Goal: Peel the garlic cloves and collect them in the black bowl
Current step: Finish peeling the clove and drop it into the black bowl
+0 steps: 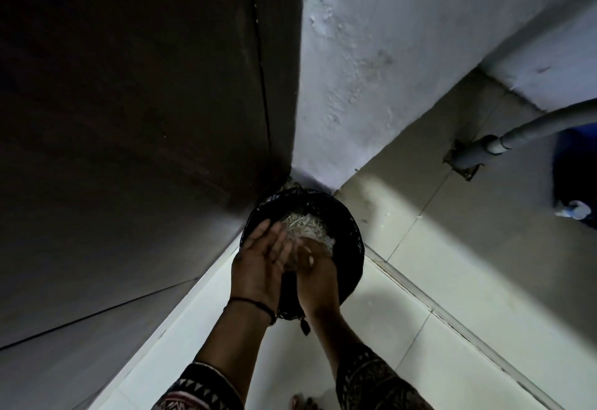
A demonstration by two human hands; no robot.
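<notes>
A round black bin (350, 248) lined with a black plastic bag stands on the floor in the corner. A heap of pale garlic skins (305, 225) lies inside it. Both my hands hover over its near rim, side by side and touching. My left hand (258, 261) is held flat with straight fingers, palm turned toward the right hand. My right hand (315, 269) has loosely bent fingers against the left palm, and I see nothing held in it. A few pale skin bits show between the fingers, blurred. No garlic cloves and no black bowl are in view.
A dark panel (129, 119) fills the left side and a rough white wall (371, 70) rises behind the bin. A grey pipe (504, 144) enters the tiled floor (452, 280) at the right, beside a blue container (578, 177). My toes (303, 403) show at the bottom edge.
</notes>
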